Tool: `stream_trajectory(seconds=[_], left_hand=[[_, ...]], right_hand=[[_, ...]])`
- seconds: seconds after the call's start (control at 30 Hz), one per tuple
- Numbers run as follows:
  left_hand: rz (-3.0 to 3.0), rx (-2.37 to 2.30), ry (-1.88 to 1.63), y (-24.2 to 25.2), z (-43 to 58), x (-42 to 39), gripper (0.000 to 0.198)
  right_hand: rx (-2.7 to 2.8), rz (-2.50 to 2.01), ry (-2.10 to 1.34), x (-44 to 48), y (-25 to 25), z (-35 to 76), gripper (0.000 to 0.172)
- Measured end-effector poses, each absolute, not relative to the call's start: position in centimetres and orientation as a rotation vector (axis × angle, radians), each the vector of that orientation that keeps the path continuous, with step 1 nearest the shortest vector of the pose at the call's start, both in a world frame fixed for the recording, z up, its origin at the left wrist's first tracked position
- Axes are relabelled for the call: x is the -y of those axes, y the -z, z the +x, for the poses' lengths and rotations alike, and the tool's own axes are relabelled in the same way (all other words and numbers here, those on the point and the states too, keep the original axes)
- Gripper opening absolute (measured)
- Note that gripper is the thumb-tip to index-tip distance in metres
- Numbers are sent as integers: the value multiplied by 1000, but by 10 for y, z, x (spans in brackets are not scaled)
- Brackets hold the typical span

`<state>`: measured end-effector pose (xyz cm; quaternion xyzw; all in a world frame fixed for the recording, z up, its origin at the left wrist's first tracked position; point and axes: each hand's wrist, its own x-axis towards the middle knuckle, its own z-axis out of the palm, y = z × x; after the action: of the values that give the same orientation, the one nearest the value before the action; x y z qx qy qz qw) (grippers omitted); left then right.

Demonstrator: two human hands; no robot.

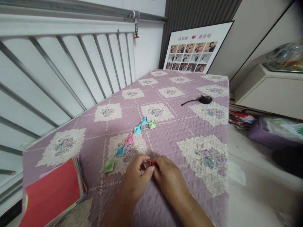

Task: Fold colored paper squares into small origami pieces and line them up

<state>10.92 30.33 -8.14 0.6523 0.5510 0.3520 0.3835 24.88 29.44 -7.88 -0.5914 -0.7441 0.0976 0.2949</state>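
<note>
My left hand [139, 170] and my right hand [168, 171] meet low in the middle of the view, over the quilted tablecloth. Between their fingertips both pinch a small piece of red folded paper [151, 163], mostly hidden by the fingers. Beyond them a slanting row of small folded paper pieces lies on the cloth: a green one [109, 165] nearest, then a blue one [120, 151], a pink one [129, 139] and two more blue ones [137, 128]. A pale green folded piece [152, 124] sits at the row's far end.
A stack of coloured paper with a red sheet [53, 189] on top lies at the left. Far right on the table is a black tape measure [205, 99] with a strap. A radiator [71, 69] borders the table's left side. A photo board [189, 52] leans behind it.
</note>
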Motion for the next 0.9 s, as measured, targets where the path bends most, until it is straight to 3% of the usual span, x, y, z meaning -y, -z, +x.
stream_trajectory(seconds=[0.1,0.37,0.9], left_hand=[[1730,-1437,-954,79,110,-303,13],[1860,-1543,-830,85,111,-304,22],[1874,-1520,-761,86,101,-309,22]], right_hand=[[1897,-1536,-316,-295,79,244,12],[1776,-1534,-516,-296,79,241,10],[2110,-1258,-461,-297,82,245,18]])
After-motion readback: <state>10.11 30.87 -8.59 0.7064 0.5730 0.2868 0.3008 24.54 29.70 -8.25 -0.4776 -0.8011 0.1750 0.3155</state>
